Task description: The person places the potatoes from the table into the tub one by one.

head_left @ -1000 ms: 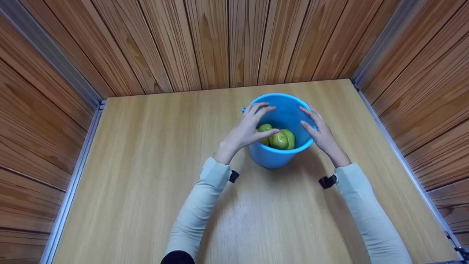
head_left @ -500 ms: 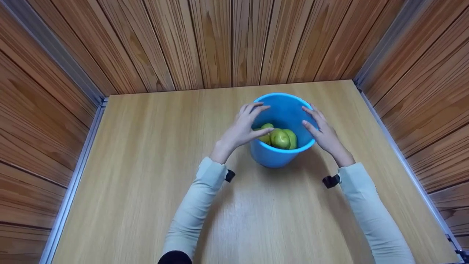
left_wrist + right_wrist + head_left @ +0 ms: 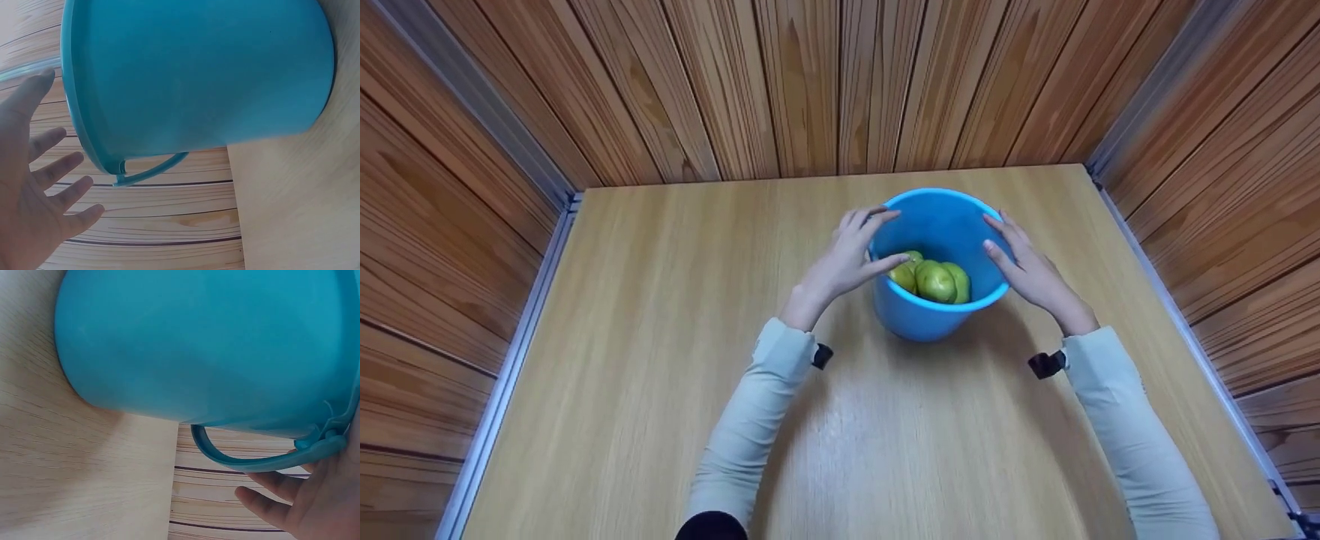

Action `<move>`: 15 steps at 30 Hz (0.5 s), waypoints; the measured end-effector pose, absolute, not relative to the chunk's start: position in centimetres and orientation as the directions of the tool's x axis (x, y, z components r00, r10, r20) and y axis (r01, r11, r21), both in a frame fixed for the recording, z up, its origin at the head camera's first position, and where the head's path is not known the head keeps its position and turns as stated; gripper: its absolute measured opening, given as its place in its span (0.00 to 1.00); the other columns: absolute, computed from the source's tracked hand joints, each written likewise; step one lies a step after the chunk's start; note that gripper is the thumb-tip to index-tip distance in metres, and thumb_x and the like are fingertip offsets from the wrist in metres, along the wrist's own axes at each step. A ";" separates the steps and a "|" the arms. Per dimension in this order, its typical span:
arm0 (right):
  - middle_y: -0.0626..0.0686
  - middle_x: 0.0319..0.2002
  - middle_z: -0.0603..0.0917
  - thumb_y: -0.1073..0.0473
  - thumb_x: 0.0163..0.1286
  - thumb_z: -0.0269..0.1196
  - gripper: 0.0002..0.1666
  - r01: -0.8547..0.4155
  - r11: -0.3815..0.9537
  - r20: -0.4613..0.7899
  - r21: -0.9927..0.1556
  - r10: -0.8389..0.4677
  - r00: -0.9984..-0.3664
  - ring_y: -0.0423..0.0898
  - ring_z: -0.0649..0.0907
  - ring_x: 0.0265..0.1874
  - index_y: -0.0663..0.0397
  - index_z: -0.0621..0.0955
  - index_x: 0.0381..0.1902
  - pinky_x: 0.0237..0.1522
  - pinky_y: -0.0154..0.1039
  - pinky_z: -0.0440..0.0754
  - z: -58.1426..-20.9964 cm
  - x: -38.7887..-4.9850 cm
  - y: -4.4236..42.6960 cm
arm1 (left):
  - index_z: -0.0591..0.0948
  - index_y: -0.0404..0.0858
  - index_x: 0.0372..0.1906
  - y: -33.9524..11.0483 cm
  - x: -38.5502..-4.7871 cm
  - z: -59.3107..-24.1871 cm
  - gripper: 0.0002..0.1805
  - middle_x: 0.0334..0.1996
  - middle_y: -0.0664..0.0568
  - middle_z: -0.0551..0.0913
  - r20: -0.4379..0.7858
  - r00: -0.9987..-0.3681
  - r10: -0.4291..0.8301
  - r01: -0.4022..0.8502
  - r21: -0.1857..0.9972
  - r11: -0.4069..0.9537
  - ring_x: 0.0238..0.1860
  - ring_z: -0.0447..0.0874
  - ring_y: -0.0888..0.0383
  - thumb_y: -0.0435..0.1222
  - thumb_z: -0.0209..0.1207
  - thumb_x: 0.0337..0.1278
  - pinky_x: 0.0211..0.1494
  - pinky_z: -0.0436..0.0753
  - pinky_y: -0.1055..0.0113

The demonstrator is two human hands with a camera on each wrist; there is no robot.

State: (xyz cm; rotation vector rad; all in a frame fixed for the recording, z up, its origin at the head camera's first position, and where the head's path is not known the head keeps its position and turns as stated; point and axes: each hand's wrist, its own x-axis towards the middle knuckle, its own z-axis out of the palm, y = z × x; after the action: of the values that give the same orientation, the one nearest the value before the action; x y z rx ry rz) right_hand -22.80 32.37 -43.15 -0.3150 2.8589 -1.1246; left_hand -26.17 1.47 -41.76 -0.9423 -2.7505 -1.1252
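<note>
A blue bucket (image 3: 922, 319) stands upright on the table, with several green, apple-like fruits (image 3: 936, 282) at its bottom. My left hand (image 3: 847, 255) hovers at the bucket's left rim, fingers spread and holding nothing; in the left wrist view that hand (image 3: 39, 185) is apart from the bucket wall (image 3: 197, 73). At the right rim is my right hand (image 3: 1027, 270), its fingers loosely extended over the edge. The right wrist view shows this hand (image 3: 320, 500) close behind the bucket's handle (image 3: 253, 464), which hangs down the far side. Whether it touches the rim I cannot tell.
The bucket rests on a light wooden table (image 3: 660, 337). Wood-plank walls (image 3: 795, 90) enclose the back and both sides, and metal rails (image 3: 510, 360) run along the side edges. Black wrist cameras (image 3: 1046, 365) sit at both cuffs.
My left hand has drawn back to the left, off the bucket's opening. My right hand has shifted slightly to the right. The bucket appears to stand in the same place.
</note>
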 end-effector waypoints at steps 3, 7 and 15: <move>0.45 0.74 0.39 0.41 0.72 0.43 0.32 -0.193 0.714 0.046 -0.674 -0.219 -0.975 0.57 0.45 0.72 0.28 0.50 0.72 0.58 0.73 0.49 -43.1 -22.8 32.5 | 0.61 0.52 0.68 1.4 -26.3 -41.7 0.38 0.68 0.54 0.59 0.243 -0.814 0.527 0.550 0.614 0.566 0.68 0.51 0.55 0.61 0.52 0.54 0.66 0.63 0.51; 0.47 0.74 0.40 0.42 0.73 0.42 0.31 -0.225 0.713 0.076 -0.665 -0.236 -0.969 0.58 0.45 0.72 0.32 0.51 0.72 0.59 0.73 0.48 -42.9 -22.9 32.6 | 0.61 0.51 0.68 1.2 -26.4 -41.6 0.39 0.68 0.53 0.60 0.246 -0.814 0.527 0.555 0.598 0.578 0.68 0.52 0.55 0.62 0.52 0.54 0.67 0.62 0.52; 0.48 0.74 0.40 0.41 0.73 0.42 0.32 -0.218 0.735 0.078 -0.642 -0.220 -0.972 0.58 0.45 0.72 0.32 0.52 0.72 0.58 0.74 0.48 -42.2 -23.3 32.2 | 0.59 0.54 0.69 0.6 -26.6 -41.5 0.41 0.69 0.53 0.58 0.213 -0.833 0.511 0.520 0.616 0.591 0.69 0.51 0.54 0.64 0.51 0.52 0.67 0.63 0.50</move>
State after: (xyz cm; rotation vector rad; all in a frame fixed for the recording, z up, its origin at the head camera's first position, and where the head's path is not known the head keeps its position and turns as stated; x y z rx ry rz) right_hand -23.33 32.19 -42.17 -0.3696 2.9232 -1.0815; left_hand -26.55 0.60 -41.48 -0.9039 -2.7903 -1.0872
